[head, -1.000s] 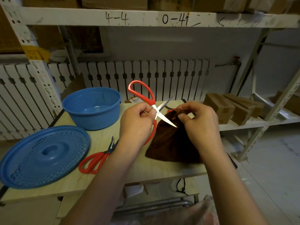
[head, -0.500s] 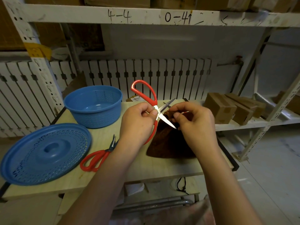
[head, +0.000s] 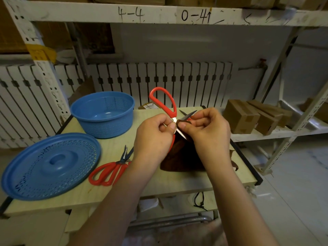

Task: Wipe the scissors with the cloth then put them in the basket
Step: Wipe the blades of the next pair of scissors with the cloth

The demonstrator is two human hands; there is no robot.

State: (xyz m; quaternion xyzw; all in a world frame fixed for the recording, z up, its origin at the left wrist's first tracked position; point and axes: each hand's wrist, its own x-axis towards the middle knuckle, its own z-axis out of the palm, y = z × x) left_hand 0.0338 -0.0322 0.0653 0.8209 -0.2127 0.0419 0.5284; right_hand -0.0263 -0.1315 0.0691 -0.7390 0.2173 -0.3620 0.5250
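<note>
Red-handled scissors, blades parted, held above the surface with the upper handle loop rising away and the blades slanting toward the right. The left hand grips them at the pivot; the right hand pinches the brown cloth round one blade. The basket stands to the left, nearer the left hand.
</note>
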